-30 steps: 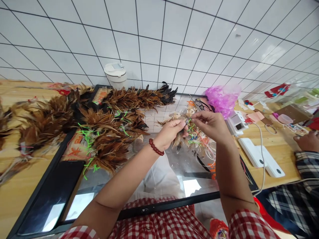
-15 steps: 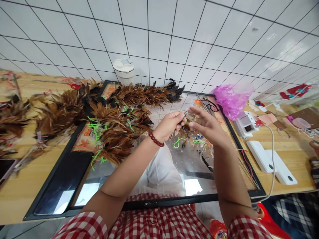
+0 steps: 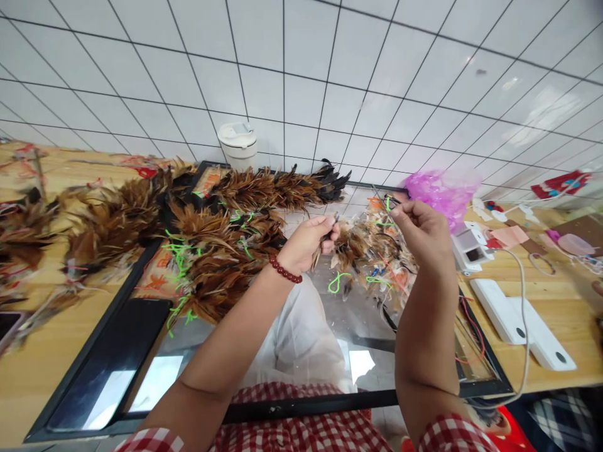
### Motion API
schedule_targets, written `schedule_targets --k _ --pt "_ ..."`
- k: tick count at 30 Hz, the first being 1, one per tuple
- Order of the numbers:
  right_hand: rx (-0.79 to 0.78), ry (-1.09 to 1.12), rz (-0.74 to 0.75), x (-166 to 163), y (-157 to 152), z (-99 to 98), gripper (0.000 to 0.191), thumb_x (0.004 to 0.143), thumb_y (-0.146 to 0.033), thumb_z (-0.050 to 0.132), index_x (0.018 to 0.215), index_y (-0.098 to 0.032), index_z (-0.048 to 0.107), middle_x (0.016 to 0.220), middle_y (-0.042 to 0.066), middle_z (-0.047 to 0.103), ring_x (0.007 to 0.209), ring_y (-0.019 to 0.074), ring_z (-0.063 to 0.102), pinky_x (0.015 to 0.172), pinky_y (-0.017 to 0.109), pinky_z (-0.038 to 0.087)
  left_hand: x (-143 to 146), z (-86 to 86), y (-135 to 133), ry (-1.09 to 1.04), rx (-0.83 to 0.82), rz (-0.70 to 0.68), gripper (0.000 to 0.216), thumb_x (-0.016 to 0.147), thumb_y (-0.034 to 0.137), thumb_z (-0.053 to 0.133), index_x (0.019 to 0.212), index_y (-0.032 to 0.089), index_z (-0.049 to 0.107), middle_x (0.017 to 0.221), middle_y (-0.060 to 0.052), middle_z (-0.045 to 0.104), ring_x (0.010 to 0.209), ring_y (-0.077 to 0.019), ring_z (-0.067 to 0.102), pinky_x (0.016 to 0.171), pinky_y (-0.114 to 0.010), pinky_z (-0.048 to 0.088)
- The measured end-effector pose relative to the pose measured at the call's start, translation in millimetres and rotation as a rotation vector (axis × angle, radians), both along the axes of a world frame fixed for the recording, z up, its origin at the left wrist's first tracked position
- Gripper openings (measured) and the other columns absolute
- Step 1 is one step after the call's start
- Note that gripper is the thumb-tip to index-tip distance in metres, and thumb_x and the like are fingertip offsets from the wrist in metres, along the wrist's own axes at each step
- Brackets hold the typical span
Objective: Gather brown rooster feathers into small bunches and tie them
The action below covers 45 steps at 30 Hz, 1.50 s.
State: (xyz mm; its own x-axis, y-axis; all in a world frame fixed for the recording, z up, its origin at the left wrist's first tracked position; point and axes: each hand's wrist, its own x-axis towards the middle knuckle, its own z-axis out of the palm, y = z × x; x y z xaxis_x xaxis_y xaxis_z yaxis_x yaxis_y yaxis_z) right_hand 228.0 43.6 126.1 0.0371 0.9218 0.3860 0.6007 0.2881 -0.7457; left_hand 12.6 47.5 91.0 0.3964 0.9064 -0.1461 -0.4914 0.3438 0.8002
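My left hand (image 3: pixel 313 238) is closed around a small bunch of feathers (image 3: pixel 318 252); their pale quill ends poke out above the thumb, and the fingers hide most of it. To the right, my right hand (image 3: pixel 419 229) pinches a bright green string (image 3: pixel 388 203) at its fingertips. Beneath and between the hands lies a loose heap of brown and whitish feathers (image 3: pixel 360 242). A looped green string (image 3: pixel 337 282) rests on the glass tabletop beside it. Left of my left hand are brown feather bundles (image 3: pixel 221 263), some tied with green strings.
A long feather strip (image 3: pixel 273 188) runs along the back, before a white lidded cup (image 3: pixel 238 144). A black phone (image 3: pixel 108 364) lies at the left on the black-framed glass. Rightward are a pink plastic bag (image 3: pixel 443 191), white power banks (image 3: pixel 522 323) and a cable.
My right hand has moved right, away from my left hand, and now pinches a green string. My left hand has shifted slightly left, keeping the feathers. The view has tilted slightly.
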Motion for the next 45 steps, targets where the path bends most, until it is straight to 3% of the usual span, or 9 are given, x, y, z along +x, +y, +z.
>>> schedule_targets --k 8,13,19,23,28,32,36,40,45 --pt "-0.053 -0.294 0.317 -18 -8 -2.6 0.013 0.084 -0.026 0.059 0.077 -0.018 0.066 0.074 0.003 0.064 0.068 0.0143 0.056 0.065 0.026 0.041 11 -0.7 -6 0.055 0.078 0.023 0.022 0.084 0.028 0.062 0.069 0.012 0.056 0.07 0.0 0.055 0.05 -0.0043 0.048 0.049 -0.017 0.039" --pt "0.023 -0.497 0.292 -40 -11 -5.5 0.015 0.085 -0.019 0.054 0.079 -0.019 0.068 0.076 0.005 0.064 0.069 0.0156 0.056 0.065 0.027 0.039 19 -10.8 -9 0.307 0.194 0.031 0.027 0.085 0.033 0.06 0.066 0.014 0.058 0.053 0.001 0.051 0.047 -0.0067 0.046 0.046 -0.017 0.033" --pt "-0.029 -0.399 0.373 -31 -11 -5.4 0.02 0.085 -0.02 0.056 0.1 -0.021 0.069 0.089 0.005 0.071 0.078 0.0178 0.063 0.071 0.029 0.045 17 -16.1 -4 0.394 0.271 0.167 0.027 0.083 0.03 0.059 0.062 0.014 0.06 0.058 0.0 0.055 0.051 -0.0072 0.043 0.051 -0.019 0.034" --pt "-0.022 -0.418 0.321 -20 -9 -7.4 0.017 0.085 -0.019 0.054 0.088 -0.022 0.072 0.083 0.004 0.071 0.076 0.018 0.063 0.07 0.029 0.045 16 -16.2 -2 0.404 0.267 0.188 0.027 0.085 0.028 0.057 0.062 0.015 0.06 0.062 0.0 0.056 0.055 -0.0088 0.045 0.057 -0.021 0.037" --pt "0.05 -0.577 0.153 -20 -8 -7.9 0.02 0.088 -0.019 0.052 0.087 -0.02 0.072 0.087 0.007 0.069 0.079 0.0189 0.063 0.071 0.03 0.043 14 -16.5 1 0.479 0.415 0.352 0.023 0.079 0.018 0.062 0.057 0.015 0.063 0.103 -0.008 0.063 0.106 -0.0174 0.055 0.089 -0.025 0.04" --pt "0.038 -0.619 0.227 -30 -10 -7.6 0.022 0.09 -0.02 0.05 0.09 -0.022 0.072 0.088 0.007 0.068 0.079 0.0184 0.061 0.072 0.029 0.043 16 -15.6 -2 0.383 0.317 0.175 0.027 0.084 0.024 0.057 0.059 0.015 0.06 0.08 -0.005 0.064 0.084 -0.0146 0.058 0.081 -0.024 0.042" --pt "0.071 -0.465 0.283 -37 -11 -8.6 0.025 0.09 -0.02 0.048 0.102 -0.021 0.069 0.089 0.007 0.067 0.082 0.0187 0.061 0.076 0.031 0.045 19 -14.5 -5 0.303 0.237 0.056 0.029 0.086 0.029 0.057 0.061 0.015 0.056 0.056 0.001 0.052 0.056 -0.0095 0.049 0.059 -0.02 0.039" --pt "-0.066 -0.111 0.433 -37 -10 -11.2 0.034 0.09 -0.027 0.052 0.123 -0.021 0.06 0.088 0.003 0.067 0.081 0.0162 0.061 0.077 0.031 0.049 20 -10.7 -8 0.251 0.223 0.037 0.029 0.085 0.031 0.06 0.062 0.014 0.053 0.054 0.004 0.044 0.047 -0.0053 0.038 0.047 -0.018 0.03" --pt "-0.163 0.145 0.479 -35 -10 -13.2 0.02 0.087 -0.036 0.06 0.093 -0.019 0.067 0.078 0.002 0.067 0.07 0.014 0.061 0.067 0.028 0.049 19 -3.6 -14 0.183 0.247 -0.028 0.028 0.084 0.034 0.062 0.067 0.013 0.055 0.058 0.003 0.046 0.048 -0.0043 0.037 0.047 -0.017 0.029"
